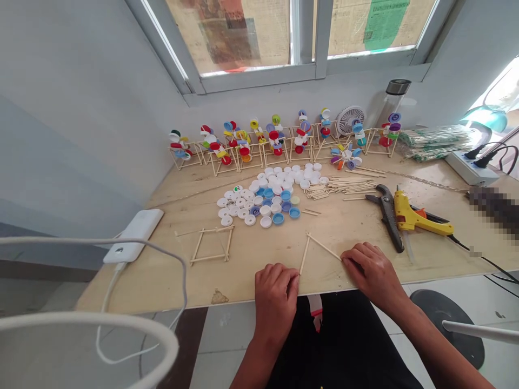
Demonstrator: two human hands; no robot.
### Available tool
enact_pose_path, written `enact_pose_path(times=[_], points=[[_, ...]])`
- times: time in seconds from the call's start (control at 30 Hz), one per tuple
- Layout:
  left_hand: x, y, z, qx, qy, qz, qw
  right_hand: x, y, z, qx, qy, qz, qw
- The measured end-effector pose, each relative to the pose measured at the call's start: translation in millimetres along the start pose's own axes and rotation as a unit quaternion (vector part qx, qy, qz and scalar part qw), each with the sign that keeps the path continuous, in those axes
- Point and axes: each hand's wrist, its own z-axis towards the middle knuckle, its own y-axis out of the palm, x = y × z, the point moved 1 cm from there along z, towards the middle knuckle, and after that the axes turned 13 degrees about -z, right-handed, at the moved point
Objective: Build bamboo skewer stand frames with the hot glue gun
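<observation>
Two thin wooden sticks meet at their far ends in an upside-down V on the table. My left hand (277,292) pinches the near end of the left wooden stick (304,255). At the near end of the right wooden stick (325,247), my right hand (371,274) has its fingers closed on the tip. Left of my hands lies a square stick frame (211,259). Beyond the sticks spreads a pile of bottle caps (266,209), mostly white, some blue. Off to the right are a yellow glue gun (417,217) and a dark cutter (390,216).
Along the wall stand several stick frames with colourful cap wheels (278,143). Loose sticks (344,186) lie behind the caps. A white power bank (135,235) with a cable is at left. A power strip (472,167), packed sticks (436,141) and a small fan (350,120) are at back right.
</observation>
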Motion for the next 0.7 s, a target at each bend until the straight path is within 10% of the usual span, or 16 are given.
enact_pose_path(times=[0.7], points=[[-23.4, -1.4, 13.6, 0.086, 0.002, -0.071, 0.994, 35.4, -9.6, 74.3, 0.014, 0.0, -0.17, 0.985]])
